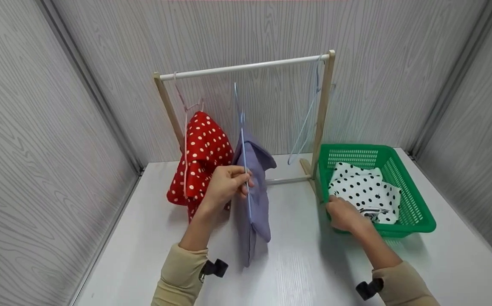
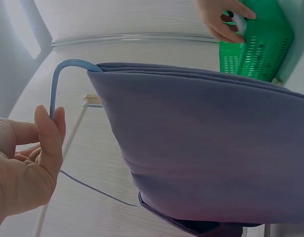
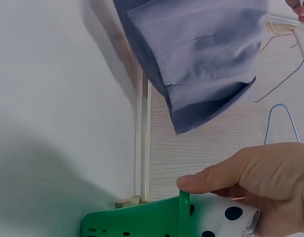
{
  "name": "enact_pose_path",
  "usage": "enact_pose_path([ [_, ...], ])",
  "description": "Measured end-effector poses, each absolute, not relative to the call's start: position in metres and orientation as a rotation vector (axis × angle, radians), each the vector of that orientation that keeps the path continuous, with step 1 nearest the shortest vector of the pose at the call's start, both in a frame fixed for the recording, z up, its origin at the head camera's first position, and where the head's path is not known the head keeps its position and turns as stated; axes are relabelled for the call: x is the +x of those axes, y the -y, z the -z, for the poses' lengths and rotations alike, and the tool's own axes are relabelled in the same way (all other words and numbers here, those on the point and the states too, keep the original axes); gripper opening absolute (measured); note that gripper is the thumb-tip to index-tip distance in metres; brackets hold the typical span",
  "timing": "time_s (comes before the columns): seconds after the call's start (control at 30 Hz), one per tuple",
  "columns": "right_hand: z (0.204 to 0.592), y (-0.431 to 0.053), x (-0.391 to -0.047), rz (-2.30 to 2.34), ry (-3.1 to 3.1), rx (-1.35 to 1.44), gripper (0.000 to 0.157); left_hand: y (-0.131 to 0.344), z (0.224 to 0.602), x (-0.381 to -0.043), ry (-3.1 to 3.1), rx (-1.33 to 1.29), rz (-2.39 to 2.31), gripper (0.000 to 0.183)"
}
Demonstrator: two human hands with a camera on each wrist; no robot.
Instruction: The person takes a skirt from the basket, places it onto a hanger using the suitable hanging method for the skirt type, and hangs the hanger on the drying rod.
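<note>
My left hand point(image 1: 229, 185) pinches a light blue hanger point(image 1: 246, 155) at one side, between thumb and fingers. Over that hanger drapes a folded purple cloth point(image 1: 256, 191), which fills much of the left wrist view. The hanger's hook shows just below the rack's white bar point(image 1: 246, 67) in the head view. My right hand point(image 1: 346, 214) grips the near left rim of a green basket point(image 1: 416, 202), thumb outside and fingers inside. Beside those fingers lies a white cloth with black dots point(image 1: 365, 187), loosely folded in the basket.
At the bar's left end hangs a pink hanger point(image 1: 185, 140) with a red polka-dot cloth point(image 1: 205, 144), close beside the purple one. Another blue hanger point(image 1: 307, 121) hangs bare near the right wooden post point(image 1: 324, 102). Grey wood-grain panels point(image 1: 399, 63) enclose the white table point(image 1: 297, 263).
</note>
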State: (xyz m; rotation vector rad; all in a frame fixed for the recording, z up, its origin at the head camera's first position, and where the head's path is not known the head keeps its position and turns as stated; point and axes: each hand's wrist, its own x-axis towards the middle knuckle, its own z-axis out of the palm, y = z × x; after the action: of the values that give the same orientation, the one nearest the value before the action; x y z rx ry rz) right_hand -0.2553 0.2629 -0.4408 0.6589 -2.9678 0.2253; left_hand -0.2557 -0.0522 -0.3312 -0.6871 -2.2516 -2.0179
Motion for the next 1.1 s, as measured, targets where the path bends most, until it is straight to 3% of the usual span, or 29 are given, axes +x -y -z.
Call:
enact_pose_path([
  [0.4,0.441,-0.264,-0.254,-0.256,2.969,0.648,0.012,0.058,0.291,-0.286,2.206,-0.567,1.985,0.014],
  [1.1,0.442,-0.267,-0.256,-0.238,2.947,0.680,0.014,0.085,0.297,-0.330,2.349,-0.259,1.856,0.017],
])
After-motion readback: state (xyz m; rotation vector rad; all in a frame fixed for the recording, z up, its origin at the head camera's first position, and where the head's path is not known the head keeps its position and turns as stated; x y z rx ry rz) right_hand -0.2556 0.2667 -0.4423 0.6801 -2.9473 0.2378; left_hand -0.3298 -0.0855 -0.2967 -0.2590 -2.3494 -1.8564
